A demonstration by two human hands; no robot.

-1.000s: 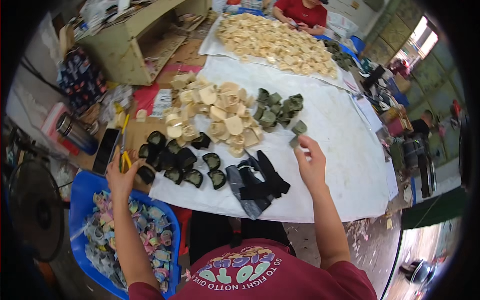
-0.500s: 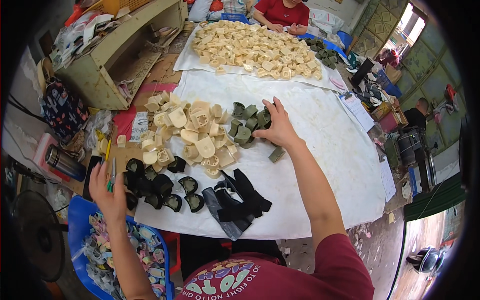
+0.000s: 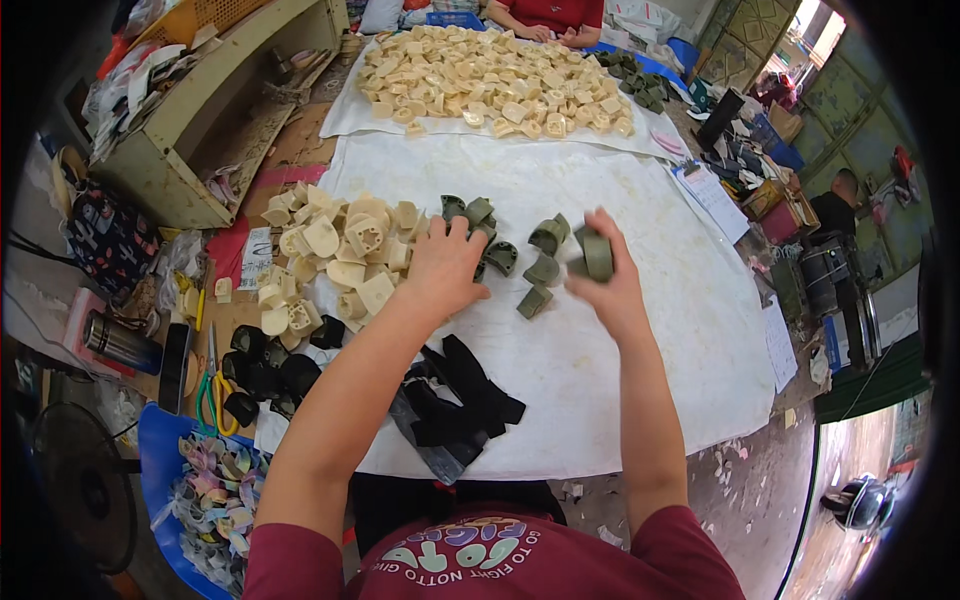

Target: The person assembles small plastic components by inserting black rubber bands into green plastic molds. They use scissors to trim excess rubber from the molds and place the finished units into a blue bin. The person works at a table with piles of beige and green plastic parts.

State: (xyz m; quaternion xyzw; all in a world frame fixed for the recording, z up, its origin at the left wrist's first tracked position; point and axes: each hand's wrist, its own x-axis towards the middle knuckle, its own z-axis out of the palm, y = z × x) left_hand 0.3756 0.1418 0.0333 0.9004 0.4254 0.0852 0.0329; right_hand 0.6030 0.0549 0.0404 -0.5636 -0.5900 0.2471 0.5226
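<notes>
Small, curved, hollow olive-green pieces (image 3: 541, 268), shaped like shoe heels, lie on a white cloth (image 3: 680, 370). My right hand (image 3: 620, 290) curls its thumb and fingers round an olive-green piece (image 3: 598, 256) at the right of the group. With its fingers apart, my left hand (image 3: 440, 270) rests over other olive-green pieces (image 3: 478, 210), partly hiding them. Beside it on the left is a pile of cream pieces (image 3: 345, 240) of similar shape. Below my left forearm are black pieces (image 3: 262, 365); some are hidden by the arm.
Black fabric strips (image 3: 465, 395) lie near the front edge. Scissors (image 3: 213, 390), a phone (image 3: 175, 365) and a steel flask (image 3: 122, 342) are at left, above a blue basket (image 3: 160, 450) of scraps. A large cream heap (image 3: 490, 80) lies before a person in red (image 3: 550, 15).
My left hand has moved from the black pieces up to the olive-green ones. My right hand has shifted right, and several olive-green pieces now lie apart from the cluster.
</notes>
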